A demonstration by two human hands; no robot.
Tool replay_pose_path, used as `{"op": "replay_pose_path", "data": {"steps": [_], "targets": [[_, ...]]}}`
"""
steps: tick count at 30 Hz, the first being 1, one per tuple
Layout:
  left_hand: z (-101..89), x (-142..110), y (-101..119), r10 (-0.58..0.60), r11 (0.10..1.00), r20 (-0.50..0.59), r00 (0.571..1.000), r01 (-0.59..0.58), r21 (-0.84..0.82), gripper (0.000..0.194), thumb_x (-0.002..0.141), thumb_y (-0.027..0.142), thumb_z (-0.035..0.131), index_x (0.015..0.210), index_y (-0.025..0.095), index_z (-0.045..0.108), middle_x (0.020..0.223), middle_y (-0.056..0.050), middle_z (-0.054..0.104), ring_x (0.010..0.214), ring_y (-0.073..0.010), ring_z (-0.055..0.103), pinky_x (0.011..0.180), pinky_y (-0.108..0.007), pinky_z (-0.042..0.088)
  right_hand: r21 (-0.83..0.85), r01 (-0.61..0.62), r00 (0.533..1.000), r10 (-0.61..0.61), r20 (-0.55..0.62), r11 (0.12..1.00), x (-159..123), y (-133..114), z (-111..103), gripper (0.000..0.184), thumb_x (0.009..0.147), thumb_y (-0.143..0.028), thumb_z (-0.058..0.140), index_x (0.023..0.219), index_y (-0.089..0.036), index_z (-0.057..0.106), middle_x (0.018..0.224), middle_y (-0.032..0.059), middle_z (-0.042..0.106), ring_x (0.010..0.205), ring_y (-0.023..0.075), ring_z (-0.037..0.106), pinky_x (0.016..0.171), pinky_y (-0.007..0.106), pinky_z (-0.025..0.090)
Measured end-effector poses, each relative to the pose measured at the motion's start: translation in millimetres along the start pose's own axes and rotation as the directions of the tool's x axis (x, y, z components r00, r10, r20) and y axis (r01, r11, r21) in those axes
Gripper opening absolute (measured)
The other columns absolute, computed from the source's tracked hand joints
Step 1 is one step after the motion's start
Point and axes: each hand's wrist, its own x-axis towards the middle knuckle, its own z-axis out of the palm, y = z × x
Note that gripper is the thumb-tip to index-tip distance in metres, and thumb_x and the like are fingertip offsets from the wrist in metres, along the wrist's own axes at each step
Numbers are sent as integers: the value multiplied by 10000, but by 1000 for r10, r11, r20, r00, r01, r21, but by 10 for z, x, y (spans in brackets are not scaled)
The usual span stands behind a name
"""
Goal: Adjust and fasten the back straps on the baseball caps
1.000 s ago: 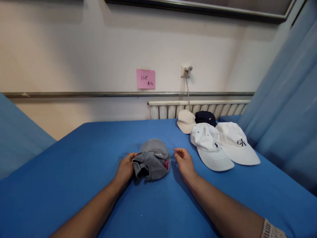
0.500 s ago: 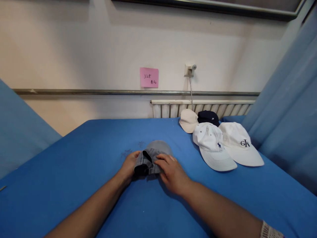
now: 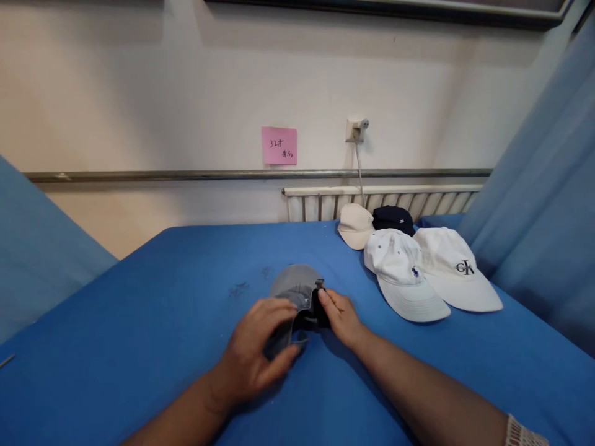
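Observation:
A grey baseball cap (image 3: 292, 280) lies on the blue-covered surface, its rounded brim pointing away from me and its back opening facing me. On the right side of that opening, my right hand (image 3: 341, 314) is closed, pinching the dark inner edge between thumb and fingers. A small strap buckle (image 3: 319, 283) sticks up just above the thumb. My left hand (image 3: 255, 347) curves over the cap's left side, thumb and fingers apart, slightly blurred. Between them a loose grey strap end (image 3: 300, 339) shows. The left palm hides part of the crown.
To the right sit a white cap with a blue horse emblem (image 3: 400, 272), a white cap with black letters (image 3: 458, 266), a beige cap (image 3: 356, 226) and a navy cap (image 3: 393, 218). Behind stand a radiator (image 3: 418, 197) and wall rail (image 3: 186, 176). Blue curtains (image 3: 543, 186) hang at both sides.
The cap's back opening has turned from the left toward me and right. My left hand has come off its left edge and over its side; my right hand has shifted right onto the back edge.

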Motion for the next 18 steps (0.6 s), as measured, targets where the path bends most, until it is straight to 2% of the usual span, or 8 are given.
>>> {"op": "replay_pose_path", "data": {"steps": [2,5,8,10,11,13,15,18], "targets": [[32,33,118,113,993,195,974,-118,10,470,796,248,665,1244,202,531,1268,-120,611,1202,-276,538,1031,-446,428,36,-14,1000,15,-14,999,3,-22,-2,482,926,-574,377,700,-190,560,644,-11,536,621,148,470,587,271,330],[114,69,90,54,990,384,922,-101,101,382,840,119,557,1206,222,590,1354,-105,577,1291,-292,475,1074,-508,365,229,-103,992,117,-51,968,38,-13,-3,491,869,-629,453,709,-184,586,658,-5,560,636,154,488,603,270,370],[165,58,-146,-92,996,337,937,80,50,343,829,62,491,1076,229,661,1175,-72,683,1171,-258,575,1036,-483,402,484,-211,957,280,-75,849,88,30,-1,478,782,-650,574,771,-176,638,706,8,628,656,165,542,626,277,421],[173,36,-323,-338,932,198,920,356,-62,252,814,121,520,971,220,691,1018,-58,719,1007,-243,643,939,-427,474,599,-232,938,339,-71,766,113,56,-4,461,732,-633,648,797,-176,660,734,16,661,669,173,574,639,283,445],[172,26,-396,-499,842,131,857,515,-158,201,819,167,535,936,214,692,947,-50,723,907,-231,662,863,-391,506,633,-232,934,351,-66,738,120,64,-8,452,715,-620,676,805,-176,668,742,19,672,675,176,586,644,285,452],[168,14,-502,-765,562,55,642,706,-432,146,813,268,591,910,200,676,849,-34,716,750,-198,660,712,-316,525,666,-235,929,365,-61,708,125,65,-22,439,696,-601,709,807,-177,679,744,22,684,680,179,598,644,286,458],[162,11,-566,-893,273,90,440,691,-669,184,781,331,655,890,183,656,789,-20,700,673,-163,641,625,-254,505,681,-241,923,379,-58,691,124,48,-44,433,694,-595,716,796,-175,683,752,26,689,689,181,604,650,289,463],[144,7,-640,-934,25,187,305,577,-816,167,754,304,692,806,154,641,709,-9,665,615,-124,614,598,-217,494,688,-246,917,395,-64,683,124,1,-86,430,709,-601,699,772,-176,672,757,21,682,698,178,600,652,288,463]]}}
